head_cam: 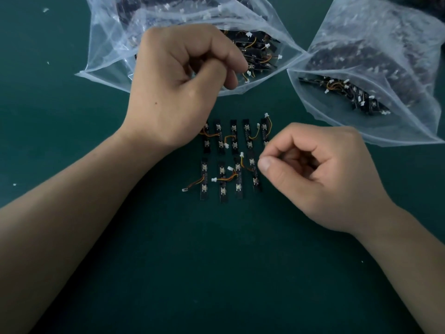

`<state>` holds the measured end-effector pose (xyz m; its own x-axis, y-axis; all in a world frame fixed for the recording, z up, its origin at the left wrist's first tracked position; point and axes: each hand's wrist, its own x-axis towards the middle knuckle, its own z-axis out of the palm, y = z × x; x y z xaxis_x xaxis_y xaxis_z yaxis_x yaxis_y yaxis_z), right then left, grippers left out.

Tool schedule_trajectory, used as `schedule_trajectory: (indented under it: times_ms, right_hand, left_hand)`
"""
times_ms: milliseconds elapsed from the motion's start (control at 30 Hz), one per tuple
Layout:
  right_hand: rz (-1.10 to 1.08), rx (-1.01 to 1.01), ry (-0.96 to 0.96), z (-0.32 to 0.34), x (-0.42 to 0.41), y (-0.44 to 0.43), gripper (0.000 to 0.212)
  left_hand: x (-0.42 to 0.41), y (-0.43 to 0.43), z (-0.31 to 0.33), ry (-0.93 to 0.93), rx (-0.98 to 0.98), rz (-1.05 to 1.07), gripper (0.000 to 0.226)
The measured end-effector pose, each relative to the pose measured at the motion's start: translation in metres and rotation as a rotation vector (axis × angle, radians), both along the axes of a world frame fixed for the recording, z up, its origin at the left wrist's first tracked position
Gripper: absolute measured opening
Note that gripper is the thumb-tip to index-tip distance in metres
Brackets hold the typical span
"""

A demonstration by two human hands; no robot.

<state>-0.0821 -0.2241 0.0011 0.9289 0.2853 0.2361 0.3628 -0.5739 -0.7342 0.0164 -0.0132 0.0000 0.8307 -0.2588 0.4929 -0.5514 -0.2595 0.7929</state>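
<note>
Several small black strip boards [233, 137] with push buttons, orange-yellow wires and white connectors lie in two rows on the green mat [216, 261]. My right hand [320, 174] hovers at the right end of the rows. Its fingers are curled, its thumb tip sits beside a tilted board [254, 174], and nothing shows in its grip. My left hand [183, 85] is curled at the mouth of an open plastic bag [108, 44] full of the same boards. A yellow wire with a white connector [248, 74] shows at its index fingertip. The fingers hide whether they pinch it.
A second clear bag [375, 56] of boards lies at the upper right, its mouth facing the rows. Small white scraps [45, 10] dot the mat at the left. My forearms cross the lower corners of the view.
</note>
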Motion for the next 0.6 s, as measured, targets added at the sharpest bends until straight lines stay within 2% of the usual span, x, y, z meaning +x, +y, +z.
schedule_trajectory:
  times_ms: [233, 367, 600]
  right_hand:
    - [0.039, -0.206, -0.041, 0.0000, -0.0007, -0.0080, 0.004]
    - [0.070, -0.245, -0.061, -0.0003, -0.0023, -0.0086, 0.009]
    - [0.082, -0.274, -0.072, -0.0001, -0.0018, -0.0072, 0.003]
  left_hand:
    - [-0.0001, -0.0002, -0.0001, 0.001, -0.007, -0.006, 0.036]
    - [-0.0003, -0.0007, 0.0005, 0.000, -0.004, -0.012, 0.036]
    - [-0.0005, -0.0007, 0.0008, 0.005, 0.000, -0.011, 0.036]
